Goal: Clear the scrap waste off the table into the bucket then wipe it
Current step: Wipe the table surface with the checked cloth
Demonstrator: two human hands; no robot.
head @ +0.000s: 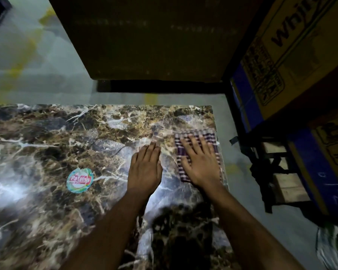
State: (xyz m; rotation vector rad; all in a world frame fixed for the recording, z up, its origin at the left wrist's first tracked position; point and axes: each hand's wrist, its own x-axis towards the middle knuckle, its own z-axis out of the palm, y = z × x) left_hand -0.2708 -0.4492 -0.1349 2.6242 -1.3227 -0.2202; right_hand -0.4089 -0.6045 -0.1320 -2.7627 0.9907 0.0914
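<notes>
Both hands are lying flat, no grip: right hand [200, 164] pressing the cloth [195, 152] at the desk [47, 143] right edge, left hand [144, 168] bare beside it. Risk: cloth sliding off the edge. No scrap or bucket showing.

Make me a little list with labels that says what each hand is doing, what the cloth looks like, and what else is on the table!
table: marble-patterned top, brown and white, shiny
cloth: purple and white checked cloth, folded, lying flat near the table's right edge
right hand: right hand pressing flat on the cloth, fingers spread
left hand: left hand flat on the bare table beside the cloth, fingers together
sticker: round colourful sticker on the table, left of the hands
scraps: none visible on the table
bucket: not in view
beside table: cardboard boxes on the right
</notes>
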